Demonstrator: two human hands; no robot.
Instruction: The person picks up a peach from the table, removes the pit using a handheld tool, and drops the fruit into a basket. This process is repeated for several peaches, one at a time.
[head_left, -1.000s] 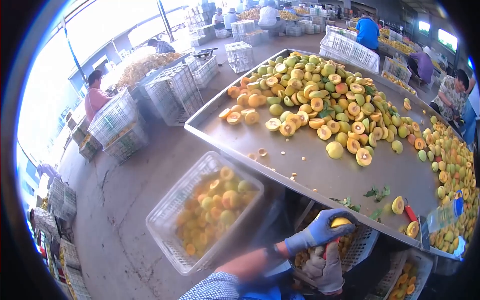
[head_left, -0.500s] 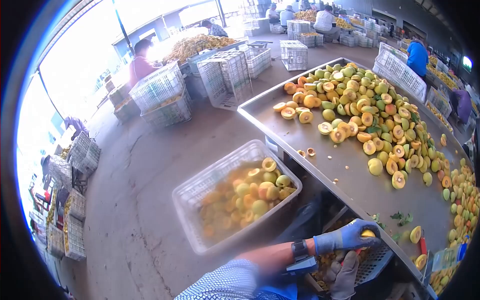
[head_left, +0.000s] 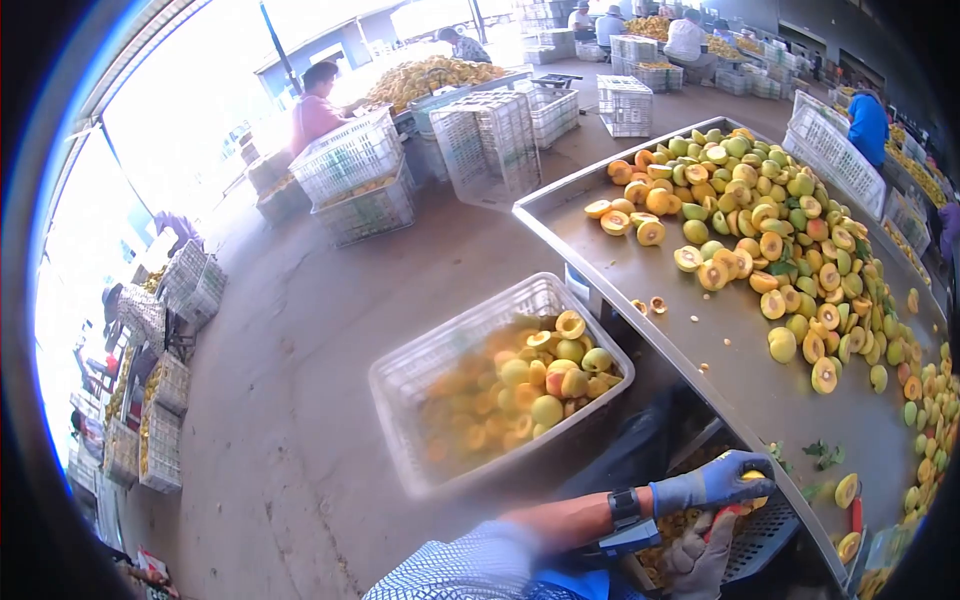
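While the blue-gloved left hand (head_left: 715,482) curled round a yellow peach half (head_left: 752,479), it sat just below the near edge of the long grey metal sorting table (head_left: 700,340), fingers clenched on the fruit. The grey-gloved right hand (head_left: 697,552) was directly under the left hand, below the table edge too, closed on a red-handled tool (head_left: 722,510); the tool's tip was hidden behind the gloves. Both hands hovered over a white plastic crate (head_left: 760,535) tucked beneath the table, fruit pieces dimly visible inside it. A dark wristband (head_left: 624,505) sat on the left forearm, blue checked sleeve (head_left: 470,570) further back.

Left of the table, on the concrete floor, stood a white slatted plastic crate of peach halves (head_left: 500,385), yellow-orange, partly motion-blurred. On the table's far half lay a big heap of green and yellow peaches (head_left: 780,220), many cut open. Two small brown pits (head_left: 648,305) lay on bare metal near the table's left rim. Some green leaves (head_left: 820,452) and one cut peach half (head_left: 847,490) lay on the table just right of the hands.

Beyond the table's far end, stacked white crates (head_left: 490,140) and a person in a pink top (head_left: 318,110) at another crate.
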